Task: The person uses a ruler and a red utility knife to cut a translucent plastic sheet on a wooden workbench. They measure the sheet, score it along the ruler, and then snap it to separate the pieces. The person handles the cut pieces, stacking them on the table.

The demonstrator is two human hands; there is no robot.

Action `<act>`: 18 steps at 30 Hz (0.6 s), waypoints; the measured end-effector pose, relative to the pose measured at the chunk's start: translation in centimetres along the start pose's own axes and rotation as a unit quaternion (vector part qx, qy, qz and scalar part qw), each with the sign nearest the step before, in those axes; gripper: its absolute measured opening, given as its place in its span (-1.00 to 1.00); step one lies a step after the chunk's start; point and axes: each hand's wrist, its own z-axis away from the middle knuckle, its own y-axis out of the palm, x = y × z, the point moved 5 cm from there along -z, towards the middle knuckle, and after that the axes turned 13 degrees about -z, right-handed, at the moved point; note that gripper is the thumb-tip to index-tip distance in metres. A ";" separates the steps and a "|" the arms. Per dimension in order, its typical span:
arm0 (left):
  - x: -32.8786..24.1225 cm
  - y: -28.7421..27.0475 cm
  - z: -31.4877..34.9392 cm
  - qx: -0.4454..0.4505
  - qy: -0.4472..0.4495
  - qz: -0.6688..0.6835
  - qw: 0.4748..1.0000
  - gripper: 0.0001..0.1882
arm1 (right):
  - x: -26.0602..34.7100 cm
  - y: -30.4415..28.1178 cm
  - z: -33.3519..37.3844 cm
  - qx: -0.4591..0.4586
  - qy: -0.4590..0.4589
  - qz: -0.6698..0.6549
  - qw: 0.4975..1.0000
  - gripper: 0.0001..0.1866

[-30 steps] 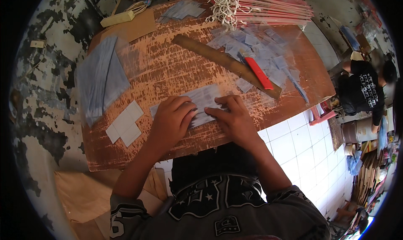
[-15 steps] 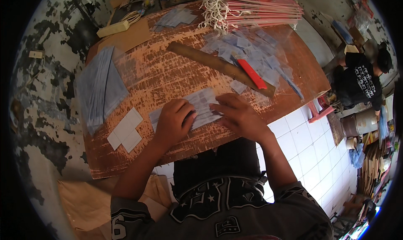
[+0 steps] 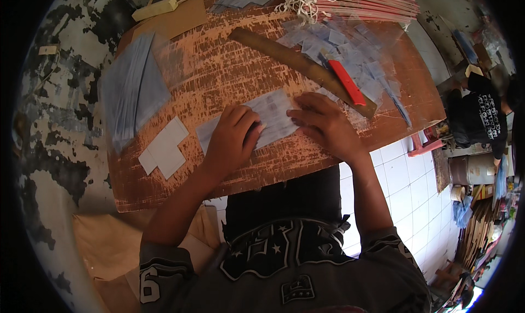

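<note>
A translucent bluish plastic sheet (image 3: pixel 272 111), oblong and possibly in several layers, lies on the worn wooden table (image 3: pixel 213 75) in front of me. Over its left part rests my left hand (image 3: pixel 234 133), fingers curled and thumb drawn in against the sheet. At the sheet's right end, my right hand (image 3: pixel 327 126) closes its bent fingers on the edge; the fingertips are partly hidden. Left of my left hand sit white rectangular cards (image 3: pixel 165 149), laid edge to edge. Beyond the right hand, a red-handled cutter (image 3: pixel 347 83) lies across a long brownish ruler (image 3: pixel 295 67).
Loose clear plastic pieces (image 3: pixel 328 39) cover the table's right side. A stack of bluish plastic sheets (image 3: pixel 131 91) lies at the left. Red flat items with white cords (image 3: pixel 350 4) are piled at the back. A person in a black shirt (image 3: pixel 478 113) is at the far right.
The whole view has shifted, so the table and its things appear higher in the picture. Both hands stay on the plastic sheet, with little visible change in their grip.
</note>
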 end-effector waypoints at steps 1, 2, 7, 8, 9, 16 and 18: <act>0.0 0.0 -0.1 -0.006 -0.002 -0.008 1.000 -0.82 | -0.1 0.0 -0.3 -0.011 -0.007 0.000 1.000 -0.57; 0.1 0.2 0.0 -0.003 -0.011 -0.013 1.000 -0.82 | -0.3 0.2 -0.4 -0.008 0.001 0.009 1.000 -0.55; 0.4 0.3 -0.3 -0.006 -0.035 -0.048 0.998 -0.80 | -0.4 0.4 -1.9 -0.011 0.013 0.058 0.998 -0.55; 0.4 0.3 -0.4 -0.007 -0.033 -0.049 0.998 -0.80 | -0.4 0.4 -2.0 -0.016 0.008 0.058 0.998 -0.57; 0.4 0.3 -0.5 -0.009 -0.030 -0.049 0.998 -0.80 | -0.4 0.4 -2.1 -0.021 0.004 0.057 0.998 -0.58; 0.5 0.3 -0.4 -0.022 -0.028 -0.055 0.998 -0.79 | -0.7 -5.6 -2.1 -0.180 0.058 0.141 0.972 -0.62; 0.5 0.4 -0.4 -0.022 -0.030 -0.051 0.998 -0.79 | -1.7 -7.5 -1.6 -0.215 0.084 0.223 0.947 -0.60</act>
